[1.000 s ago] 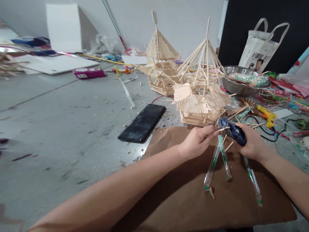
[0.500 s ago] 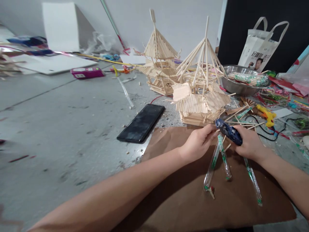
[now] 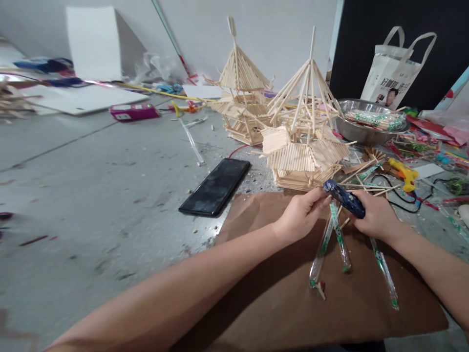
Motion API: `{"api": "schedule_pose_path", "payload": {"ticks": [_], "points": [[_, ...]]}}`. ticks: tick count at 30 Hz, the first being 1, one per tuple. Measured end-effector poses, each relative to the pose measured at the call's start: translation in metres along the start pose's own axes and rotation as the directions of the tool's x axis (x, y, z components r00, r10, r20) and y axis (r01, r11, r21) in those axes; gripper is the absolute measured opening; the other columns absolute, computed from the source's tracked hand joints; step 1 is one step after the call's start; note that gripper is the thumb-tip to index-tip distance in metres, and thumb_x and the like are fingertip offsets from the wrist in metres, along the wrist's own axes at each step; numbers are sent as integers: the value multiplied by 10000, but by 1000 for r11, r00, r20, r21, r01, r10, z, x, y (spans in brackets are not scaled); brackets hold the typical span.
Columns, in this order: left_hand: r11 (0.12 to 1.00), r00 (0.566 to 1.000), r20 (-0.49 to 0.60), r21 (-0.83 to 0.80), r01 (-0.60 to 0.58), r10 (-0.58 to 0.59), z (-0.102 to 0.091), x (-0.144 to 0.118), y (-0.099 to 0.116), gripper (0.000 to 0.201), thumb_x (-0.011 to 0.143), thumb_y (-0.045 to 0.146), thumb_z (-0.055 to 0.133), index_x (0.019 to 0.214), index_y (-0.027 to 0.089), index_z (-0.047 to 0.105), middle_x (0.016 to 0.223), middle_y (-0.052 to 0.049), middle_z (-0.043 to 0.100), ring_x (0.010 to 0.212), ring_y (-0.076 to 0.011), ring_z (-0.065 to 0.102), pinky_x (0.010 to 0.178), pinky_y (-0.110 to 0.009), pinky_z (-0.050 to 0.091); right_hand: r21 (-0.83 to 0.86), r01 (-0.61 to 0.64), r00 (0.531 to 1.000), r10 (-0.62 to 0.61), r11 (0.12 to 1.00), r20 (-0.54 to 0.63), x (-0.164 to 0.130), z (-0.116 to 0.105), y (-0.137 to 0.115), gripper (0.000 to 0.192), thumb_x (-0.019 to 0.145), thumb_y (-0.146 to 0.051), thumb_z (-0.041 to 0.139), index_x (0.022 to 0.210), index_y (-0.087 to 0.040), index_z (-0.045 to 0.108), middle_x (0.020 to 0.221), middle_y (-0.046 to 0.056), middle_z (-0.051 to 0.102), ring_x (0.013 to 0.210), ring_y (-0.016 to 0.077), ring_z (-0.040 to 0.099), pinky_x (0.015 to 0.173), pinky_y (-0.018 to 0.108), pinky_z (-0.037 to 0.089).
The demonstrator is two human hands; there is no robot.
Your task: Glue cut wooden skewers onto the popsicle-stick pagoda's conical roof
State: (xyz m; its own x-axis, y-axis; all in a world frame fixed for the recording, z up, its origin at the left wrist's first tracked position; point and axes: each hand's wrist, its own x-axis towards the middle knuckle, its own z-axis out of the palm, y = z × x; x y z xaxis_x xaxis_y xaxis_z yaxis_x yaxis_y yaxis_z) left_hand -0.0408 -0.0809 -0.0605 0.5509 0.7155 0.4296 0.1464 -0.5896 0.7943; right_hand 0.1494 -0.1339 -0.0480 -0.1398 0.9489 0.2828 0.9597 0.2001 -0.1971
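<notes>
My right hand (image 3: 377,217) is closed round a dark blue hand tool (image 3: 344,199), whose exact kind I cannot make out. The tool's far end reaches the fingertips of my left hand (image 3: 302,215). Those fingers are pinched on a thin wooden stick (image 3: 329,199), mostly hidden by fingers and tool. Below the hands, clear wrappers with green print (image 3: 340,242) lie on a brown sheet (image 3: 264,293). Just beyond stands a wooden-stick pavilion model (image 3: 308,151) with an open-ribbed roof.
Behind it is a second stick pavilion (image 3: 242,93). A black phone (image 3: 216,187) lies left of the sheet. At right are a yellow glue gun (image 3: 405,173), loose sticks (image 3: 361,168), a steel bowl (image 3: 351,129) of wrapped sticks and a white bag (image 3: 388,73). A purple box (image 3: 135,112) sits far left.
The view has shifted very slightly. Both hands keep nearly the same pose, and the blue tool stays at my left fingertips.
</notes>
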Motion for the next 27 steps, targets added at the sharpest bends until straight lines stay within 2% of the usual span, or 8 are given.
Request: {"api": "schedule_pose_path", "payload": {"ticks": [7,13,18,23,27], "points": [[999,999,13,-35,38,-37,1,0,0,272,856,314,397,883,110,575,760,-40,623,713,-110,550,706,-257,463,-30,1,1000,-1,1000,14,0,1,1,273,701,-304,497,936,-189,575,761,61,670,674,241,626,582,314,423],[999,999,21,-18,39,-38,-2,1,1,258,850,311,396,848,124,574,672,3,552,627,-88,485,639,-233,438,-100,-41,999,40,994,-9,2,7,6,215,713,-337,501,860,-200,577,712,53,659,640,239,622,566,314,416],[995,997,30,-61,75,-73,-5,3,8,248,857,307,375,757,140,527,602,27,458,581,-78,416,597,-217,406,-57,-28,994,22,998,-110,6,8,14,317,738,-327,483,1011,-175,540,899,101,655,798,256,623,650,345,449],[989,996,26,-114,92,-89,-6,5,8,217,856,275,374,746,142,505,648,17,476,629,-79,432,638,-221,405,-66,-21,996,15,998,-88,7,6,17,393,730,-338,489,1075,-152,509,963,131,630,840,286,612,688,393,457],[981,996,41,-172,87,-82,-5,5,7,218,858,278,369,718,151,477,617,27,451,600,-75,417,629,-220,409,-79,45,995,-52,996,-87,7,7,15,418,701,-307,508,1084,-141,507,1002,140,619,888,291,597,723,400,457]]}}
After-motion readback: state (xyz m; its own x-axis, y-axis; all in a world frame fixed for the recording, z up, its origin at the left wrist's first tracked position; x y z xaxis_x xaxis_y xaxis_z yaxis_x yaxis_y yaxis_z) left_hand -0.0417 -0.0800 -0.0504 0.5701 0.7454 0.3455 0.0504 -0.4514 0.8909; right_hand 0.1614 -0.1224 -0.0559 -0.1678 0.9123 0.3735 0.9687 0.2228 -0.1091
